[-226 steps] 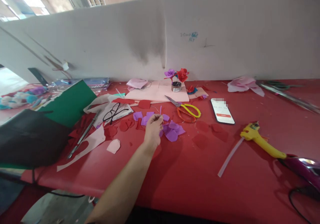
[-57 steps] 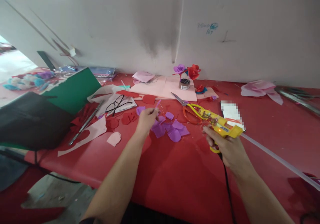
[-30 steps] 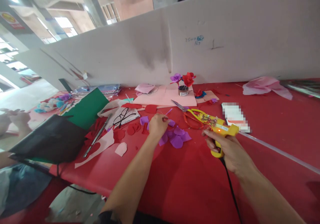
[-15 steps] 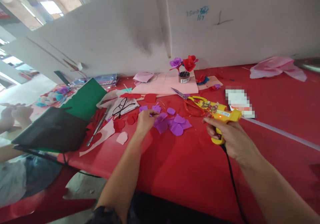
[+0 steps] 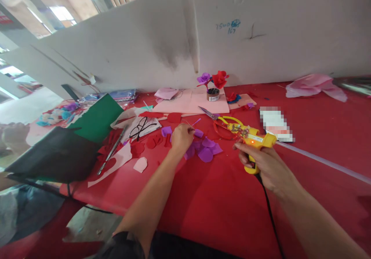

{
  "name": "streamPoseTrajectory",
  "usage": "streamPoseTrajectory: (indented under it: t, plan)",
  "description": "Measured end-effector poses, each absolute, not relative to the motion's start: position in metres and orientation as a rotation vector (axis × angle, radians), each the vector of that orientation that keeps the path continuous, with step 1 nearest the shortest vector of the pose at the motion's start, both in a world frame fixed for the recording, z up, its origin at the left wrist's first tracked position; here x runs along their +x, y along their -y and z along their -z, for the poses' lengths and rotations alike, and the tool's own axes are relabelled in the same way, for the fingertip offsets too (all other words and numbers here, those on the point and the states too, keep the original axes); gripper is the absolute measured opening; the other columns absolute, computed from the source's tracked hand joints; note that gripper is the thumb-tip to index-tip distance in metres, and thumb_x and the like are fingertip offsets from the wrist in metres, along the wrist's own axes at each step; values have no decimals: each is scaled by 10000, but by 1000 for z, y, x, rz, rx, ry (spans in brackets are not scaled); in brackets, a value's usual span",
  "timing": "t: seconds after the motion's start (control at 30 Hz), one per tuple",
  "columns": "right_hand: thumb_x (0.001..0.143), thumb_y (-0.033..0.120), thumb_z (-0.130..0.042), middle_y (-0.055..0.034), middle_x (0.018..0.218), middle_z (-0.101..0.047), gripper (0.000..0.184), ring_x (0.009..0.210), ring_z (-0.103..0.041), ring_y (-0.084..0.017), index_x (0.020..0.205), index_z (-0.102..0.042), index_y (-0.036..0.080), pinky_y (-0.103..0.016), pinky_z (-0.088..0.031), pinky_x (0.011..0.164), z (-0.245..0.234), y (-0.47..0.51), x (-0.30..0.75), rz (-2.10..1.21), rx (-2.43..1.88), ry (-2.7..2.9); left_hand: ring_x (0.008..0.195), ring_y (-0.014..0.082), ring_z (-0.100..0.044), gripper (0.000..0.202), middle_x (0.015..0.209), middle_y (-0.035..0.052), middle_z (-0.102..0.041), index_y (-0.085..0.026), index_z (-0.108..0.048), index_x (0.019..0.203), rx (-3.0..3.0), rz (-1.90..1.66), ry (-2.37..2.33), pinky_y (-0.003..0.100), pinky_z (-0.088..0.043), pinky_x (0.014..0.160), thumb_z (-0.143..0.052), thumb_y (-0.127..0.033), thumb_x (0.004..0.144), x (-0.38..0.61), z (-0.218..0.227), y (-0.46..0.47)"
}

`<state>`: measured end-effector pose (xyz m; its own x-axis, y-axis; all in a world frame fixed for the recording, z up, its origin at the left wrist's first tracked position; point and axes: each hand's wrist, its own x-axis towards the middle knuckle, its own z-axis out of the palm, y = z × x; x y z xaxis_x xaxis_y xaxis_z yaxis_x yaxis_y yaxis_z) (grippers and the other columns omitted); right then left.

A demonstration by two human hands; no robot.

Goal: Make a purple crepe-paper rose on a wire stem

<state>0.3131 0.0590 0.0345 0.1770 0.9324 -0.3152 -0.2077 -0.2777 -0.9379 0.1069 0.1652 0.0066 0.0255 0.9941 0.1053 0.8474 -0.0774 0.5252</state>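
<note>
My left hand (image 5: 182, 138) is closed in a pinch over the purple petal pieces, with a thin purple stem (image 5: 197, 122) rising from its fingertips. Loose purple petals (image 5: 206, 154) lie beside and partly beneath this hand. My right hand (image 5: 265, 162) wraps round the handle of a yellow glue gun (image 5: 255, 137), whose orange light is lit. A long translucent glue stick (image 5: 319, 158) extends from the gun's rear, and a black cord (image 5: 269, 209) hangs from its grip. The gun's nozzle end is over scissors (image 5: 228, 122) with yellow and red handles.
Purple and red paper flowers (image 5: 213, 77) stand in a small round holder (image 5: 213, 95) on pink sheets (image 5: 191, 102). Leftward lie eyeglasses (image 5: 142, 127), red scraps, tweezers (image 5: 111, 151) and a green and black folder (image 5: 95, 120). A blurred-out phone (image 5: 276, 124) lies right. Another person's arm shows far left.
My left hand has moved right across the purple petals, and the thin purple stem has moved with it. My right hand with the glue gun has barely shifted.
</note>
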Motion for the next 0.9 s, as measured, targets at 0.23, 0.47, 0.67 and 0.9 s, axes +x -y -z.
streamPoseTrajectory:
  t: [0.23,0.47,0.67,0.9]
  plan:
    - [683,377,-721,50,469,-463,259,439,-365,-76,756,-559,189,-206,-250,402,-30,-59,317,-1344,-1392,777,789,152,-646,114,860,42,-731,-193,-726,812,1965,-626,-1801,249,-473,722,-711,-169,701,115,5,-181]
    - [701,378,-716,49,488,-465,254,447,-364,-79,773,-559,191,-210,-252,404,-29,-60,317,-1348,-1375,795,772,145,-637,38,828,34,-719,-187,-705,760,1965,-730,-1780,252,-464,723,-672,-177,744,114,9,-180]
    - [723,376,-707,45,490,-471,236,446,-367,-81,769,-566,191,-215,-261,410,-25,-61,320,-1345,-1386,813,803,137,-622,83,889,35,-683,-191,-677,724,2047,-564,-1773,246,-460,764,-620,-148,766,118,11,-179]
    - [730,368,-703,45,492,-468,231,454,-362,-78,779,-569,186,-207,-256,411,-22,-61,321,-1345,-1387,810,800,133,-599,97,869,42,-641,-161,-649,753,2095,-755,-1666,240,-454,776,-577,-106,788,111,12,-186]
